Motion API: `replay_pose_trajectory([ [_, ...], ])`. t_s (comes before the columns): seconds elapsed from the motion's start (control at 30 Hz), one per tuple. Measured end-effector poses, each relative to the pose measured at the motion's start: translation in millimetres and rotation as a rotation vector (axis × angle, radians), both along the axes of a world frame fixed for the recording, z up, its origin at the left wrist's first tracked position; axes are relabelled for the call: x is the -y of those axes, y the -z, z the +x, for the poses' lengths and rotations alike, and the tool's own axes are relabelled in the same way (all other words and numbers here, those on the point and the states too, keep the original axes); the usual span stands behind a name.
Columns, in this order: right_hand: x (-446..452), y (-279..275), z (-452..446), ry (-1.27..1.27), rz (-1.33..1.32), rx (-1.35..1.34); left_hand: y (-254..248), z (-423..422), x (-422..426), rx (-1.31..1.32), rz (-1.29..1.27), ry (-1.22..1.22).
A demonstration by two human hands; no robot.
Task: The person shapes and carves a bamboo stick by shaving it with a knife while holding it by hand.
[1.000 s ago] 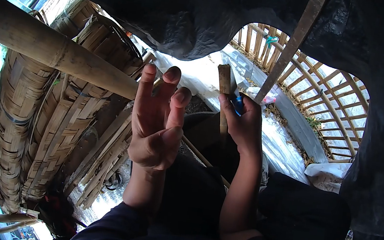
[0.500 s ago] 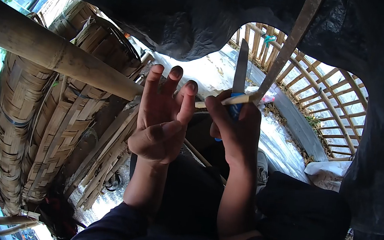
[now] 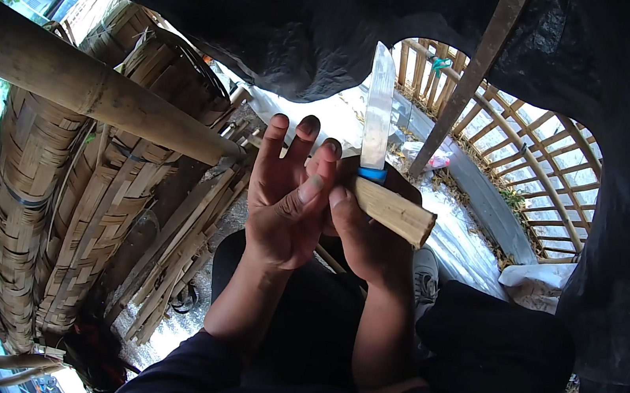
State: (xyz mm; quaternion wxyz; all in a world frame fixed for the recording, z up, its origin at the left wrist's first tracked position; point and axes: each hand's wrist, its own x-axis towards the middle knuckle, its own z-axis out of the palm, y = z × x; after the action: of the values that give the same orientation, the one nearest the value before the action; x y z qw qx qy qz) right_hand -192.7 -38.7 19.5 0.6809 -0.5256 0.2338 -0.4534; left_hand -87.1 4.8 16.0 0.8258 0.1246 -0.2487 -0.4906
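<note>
My right hand (image 3: 373, 240) is closed around a knife (image 3: 378, 113) and a piece of split bamboo (image 3: 392, 213). The knife's pale blade points up, with a bit of blue handle showing above my fingers. One thick cut end of the bamboo juts out to the right, under my thumb. Just to the left, my left hand (image 3: 285, 208) has its palm turned up and its fingers apart and curled. It is close beside the right hand, and whether it touches the bamboo behind it is hidden.
A thick bamboo pole (image 3: 98, 88) crosses from the left. Tall woven bamboo baskets (image 3: 26, 214) and split bamboo slats (image 3: 184, 251) stand on the left. Black plastic sheeting (image 3: 220, 9) hangs overhead, and a lattice bamboo fence (image 3: 542, 167) curves at the right. A dark bar (image 3: 474, 74) slants down ahead.
The bamboo has swung and tilted so its thick end points lower right. The knife has shifted slightly left and up, its blade now brighter. My left hand has moved right, closer to the right hand.
</note>
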Motion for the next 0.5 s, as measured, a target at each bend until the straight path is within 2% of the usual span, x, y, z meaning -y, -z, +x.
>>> replay_pose_trajectory([
  [0.33, 0, -9, -4, -0.019, 0.077, 0.039, -8, -2, -2, -0.067, -0.032, 0.084],
  [0.43, 2, -11, -4, 0.005, -0.149, -0.043, -9, -5, -2, -0.074, -0.032, 0.085],
  [0.5, 4, -15, -8, 0.007, -0.186, -0.035, -10, -5, -4, -0.084, -0.026, 0.079],
])
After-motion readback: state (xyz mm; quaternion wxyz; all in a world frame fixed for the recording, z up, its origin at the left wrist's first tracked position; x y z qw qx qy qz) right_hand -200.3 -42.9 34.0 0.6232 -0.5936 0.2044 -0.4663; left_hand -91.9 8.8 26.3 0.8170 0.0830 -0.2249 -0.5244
